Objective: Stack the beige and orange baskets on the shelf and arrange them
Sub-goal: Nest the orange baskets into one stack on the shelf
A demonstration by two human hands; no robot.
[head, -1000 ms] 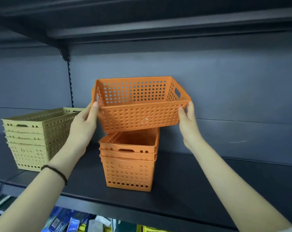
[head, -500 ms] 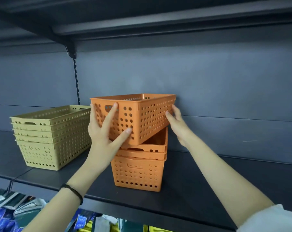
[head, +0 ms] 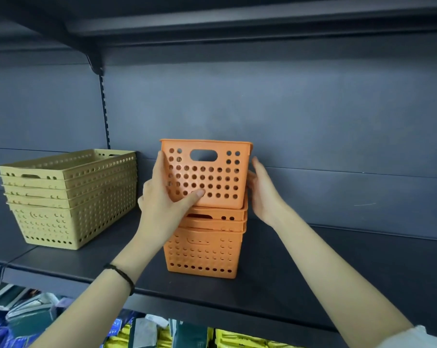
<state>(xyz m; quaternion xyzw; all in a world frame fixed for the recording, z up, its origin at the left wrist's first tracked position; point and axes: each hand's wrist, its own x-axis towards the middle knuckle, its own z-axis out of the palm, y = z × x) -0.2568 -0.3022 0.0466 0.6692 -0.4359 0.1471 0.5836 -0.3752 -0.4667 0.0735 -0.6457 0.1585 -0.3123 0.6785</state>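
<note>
**Orange basket held over the orange stack**

An orange basket (head: 205,173) is held upright directly above the orange stack (head: 204,243), its base seated just inside the rim of the topmost nested basket. Its short end, with the handle slot, is turned toward the near side. The left hand (head: 165,199) is clamped on its left side, fingers up the wall and thumb pressed across the near face. The right hand (head: 262,190) is laid open against the right side, fingers extended. The orange stack is set on the dark shelf (head: 300,270), near its front edge. Well apart to the left, a beige stack (head: 67,197) is placed on the same shelf. A black band (head: 122,276) is worn on the left wrist.
</note>
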